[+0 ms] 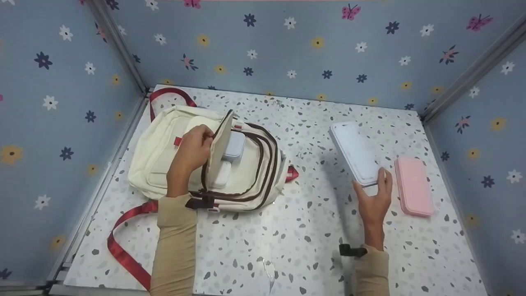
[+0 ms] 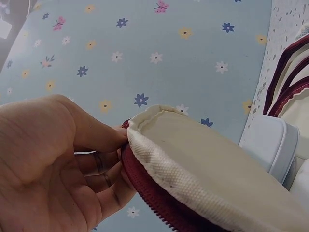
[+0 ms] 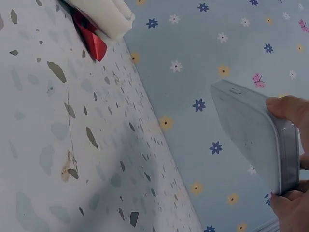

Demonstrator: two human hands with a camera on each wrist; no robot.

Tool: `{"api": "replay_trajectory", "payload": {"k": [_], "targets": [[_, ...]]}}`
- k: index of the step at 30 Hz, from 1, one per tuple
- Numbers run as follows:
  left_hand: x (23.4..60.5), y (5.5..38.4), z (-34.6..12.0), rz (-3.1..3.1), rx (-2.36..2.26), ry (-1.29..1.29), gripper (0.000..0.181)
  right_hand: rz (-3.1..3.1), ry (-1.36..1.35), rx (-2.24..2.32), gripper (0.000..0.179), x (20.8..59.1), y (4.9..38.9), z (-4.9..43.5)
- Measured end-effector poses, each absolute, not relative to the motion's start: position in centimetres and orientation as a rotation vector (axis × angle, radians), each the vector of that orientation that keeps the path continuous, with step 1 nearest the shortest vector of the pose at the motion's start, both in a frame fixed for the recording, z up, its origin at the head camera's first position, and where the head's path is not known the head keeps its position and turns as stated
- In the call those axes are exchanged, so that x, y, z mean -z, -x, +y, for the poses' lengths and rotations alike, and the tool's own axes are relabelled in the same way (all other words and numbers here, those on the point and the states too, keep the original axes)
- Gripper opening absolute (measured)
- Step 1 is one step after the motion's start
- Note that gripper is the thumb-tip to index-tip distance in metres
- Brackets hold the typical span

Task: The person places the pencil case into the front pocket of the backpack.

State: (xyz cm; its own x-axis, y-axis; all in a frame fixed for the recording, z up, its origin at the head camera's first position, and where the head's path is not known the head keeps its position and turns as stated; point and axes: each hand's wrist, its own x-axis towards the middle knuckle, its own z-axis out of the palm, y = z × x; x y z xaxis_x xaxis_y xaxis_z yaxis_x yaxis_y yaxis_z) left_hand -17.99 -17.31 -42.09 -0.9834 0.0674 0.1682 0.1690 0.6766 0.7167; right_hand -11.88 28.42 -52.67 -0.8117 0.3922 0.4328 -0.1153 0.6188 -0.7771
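A cream backpack with dark red zips lies on the speckled table, its front pocket unzipped. My left hand pinches the edge of the pocket flap between thumb and fingers and holds it upright. Inside the pocket sit a pale blue box and a white rounded case. Off to the right, my right hand grips a long light-blue case by its near end. In the right wrist view this case is tilted, above the table, thumb on one edge and fingers on the other.
A pink case lies flat to the right of my right hand. Red straps spread from the backpack toward the front and back left. Flower-patterned panels wall in the table at the back and both sides.
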Motion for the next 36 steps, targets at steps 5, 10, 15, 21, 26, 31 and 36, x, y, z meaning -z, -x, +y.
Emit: {"api": "replay_trajectory", "payload": {"k": [5, 10, 15, 21, 26, 31, 36], "targets": [[42.1, 18.0, -17.2, -2.761, 1.202, 0.195, 0.013, -2.258, 0.169, -1.194, 0.080, 52.2, 11.7, 27.8], [42.2, 18.1, -17.2, -2.758, 1.208, 0.192, 0.012, -2.265, 0.114, -1.260, 0.078, 51.8, 11.6, 27.1], [42.3, 18.2, -17.2, -2.757, 1.201, 0.184, 0.012, -2.242, 0.019, -1.316, 0.075, 50.1, 11.0, 25.4], [42.1, 18.1, -17.1, -2.756, 1.193, 0.201, 0.013, -2.247, -0.104, -1.343, 0.075, 48.2, 10.3, 23.4], [42.1, 18.1, -17.1, -2.767, 1.205, 0.184, 0.013, -2.269, -0.165, -1.402, 0.076, 48.2, 10.4, 22.8], [42.1, 18.1, -17.2, -2.768, 1.215, 0.184, 0.013, -2.289, -0.244, -1.439, 0.075, 48.3, 10.5, 22.3], [42.0, 18.1, -17.2, -2.776, 1.213, 0.184, 0.013, -2.334, -0.306, -1.428, 0.074, 48.2, 10.3, 21.6]]}}
